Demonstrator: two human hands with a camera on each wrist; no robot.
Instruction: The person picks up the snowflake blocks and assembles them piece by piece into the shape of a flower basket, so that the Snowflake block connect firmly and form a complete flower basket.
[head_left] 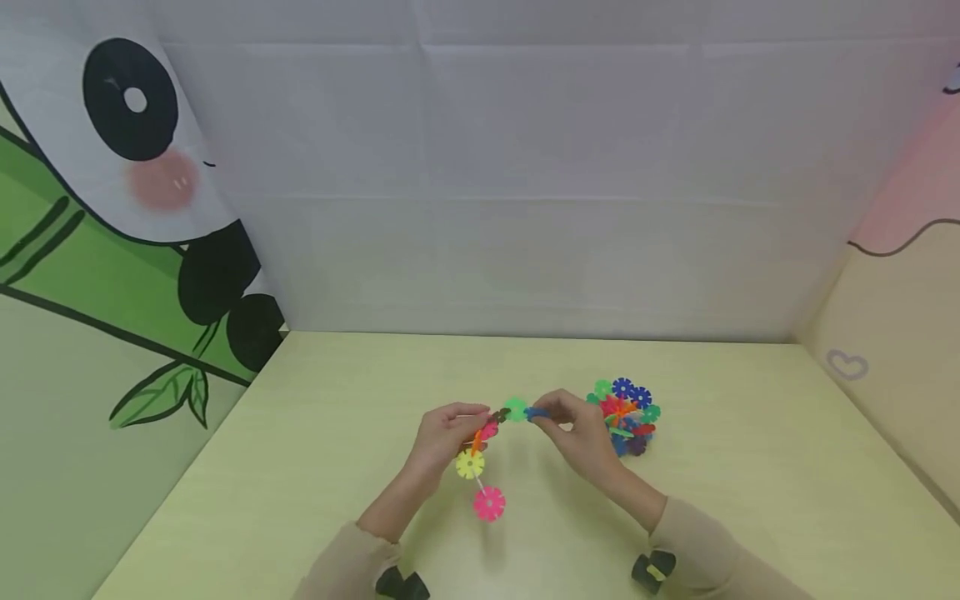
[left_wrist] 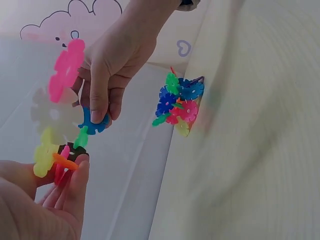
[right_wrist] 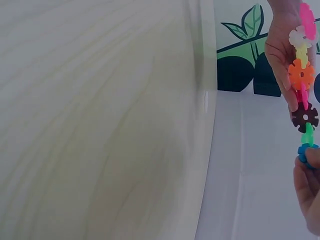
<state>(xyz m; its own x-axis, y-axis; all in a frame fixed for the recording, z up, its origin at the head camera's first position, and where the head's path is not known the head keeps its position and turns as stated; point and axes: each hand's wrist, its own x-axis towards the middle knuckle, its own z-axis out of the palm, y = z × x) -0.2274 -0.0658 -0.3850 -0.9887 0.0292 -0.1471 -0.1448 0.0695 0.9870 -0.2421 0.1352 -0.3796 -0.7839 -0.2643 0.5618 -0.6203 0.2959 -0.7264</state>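
Note:
A chain of notched plastic snowflake discs is held up between both hands over the table. My left hand (head_left: 438,442) pinches it near the dark brown disc (right_wrist: 305,118). From there hang a pink disc, an orange disc (right_wrist: 301,75), a yellow disc (head_left: 470,464), a white disc (left_wrist: 54,116) and a bright pink end disc (head_left: 489,504). With thumb and fingertips my right hand (head_left: 585,433) grips the blue disc (left_wrist: 95,121) at the opposite end. The green disc (head_left: 516,409) sits between the blue and brown ones, its edge meeting the blue disc.
To the right of my right hand, a heap of loose snowflake discs (head_left: 622,388) in several colours lies on the pale wooden table (head_left: 360,383). A white sheet (head_left: 487,167) stands behind the table's far edge. Printed cartoon panels (head_left: 90,333) flank the sides.

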